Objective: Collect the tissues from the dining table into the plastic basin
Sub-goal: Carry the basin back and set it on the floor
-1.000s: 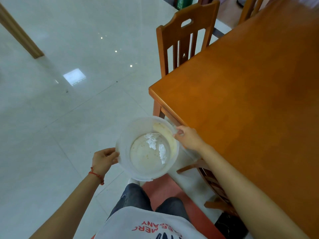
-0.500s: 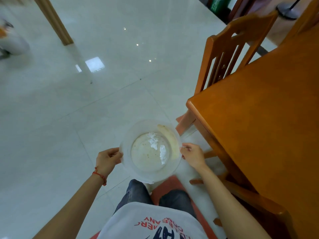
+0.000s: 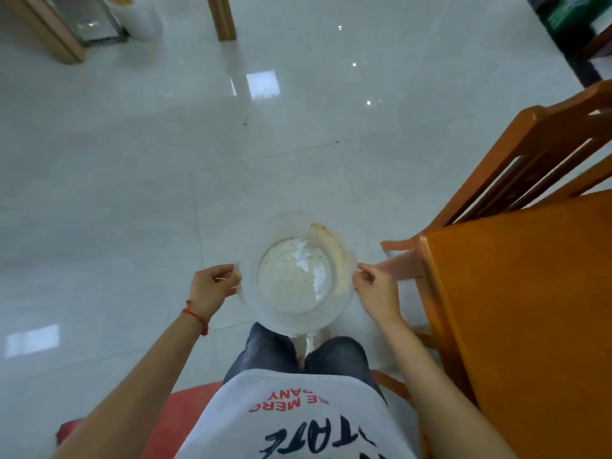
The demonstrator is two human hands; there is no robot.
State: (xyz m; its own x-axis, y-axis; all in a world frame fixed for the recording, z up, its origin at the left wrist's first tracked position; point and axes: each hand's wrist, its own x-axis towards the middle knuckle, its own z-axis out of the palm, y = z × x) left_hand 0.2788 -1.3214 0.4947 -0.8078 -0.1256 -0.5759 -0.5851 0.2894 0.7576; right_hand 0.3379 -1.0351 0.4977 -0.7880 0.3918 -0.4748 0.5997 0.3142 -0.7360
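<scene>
A clear plastic basin (image 3: 265,318) is held over the floor in front of my legs. My left hand (image 3: 212,288) grips its left rim and my right hand (image 3: 374,289) grips its right rim. Crumpled white tissues (image 3: 309,263) lie inside it, on the right side of the bottom. The wooden dining table (image 3: 530,309) stands to the right, and only its corner shows with nothing on the visible part.
A wooden chair (image 3: 530,154) stands at the table's far side on the right. Glossy pale floor tiles (image 3: 132,193) spread ahead and to the left. A wooden post (image 3: 222,14) and a door frame (image 3: 43,31) rise at the top. A red mat (image 3: 172,422) lies below me.
The view has swung left, away from the table, which slid to the right edge of the picture. The basin stays between both hands and more open floor shows ahead.
</scene>
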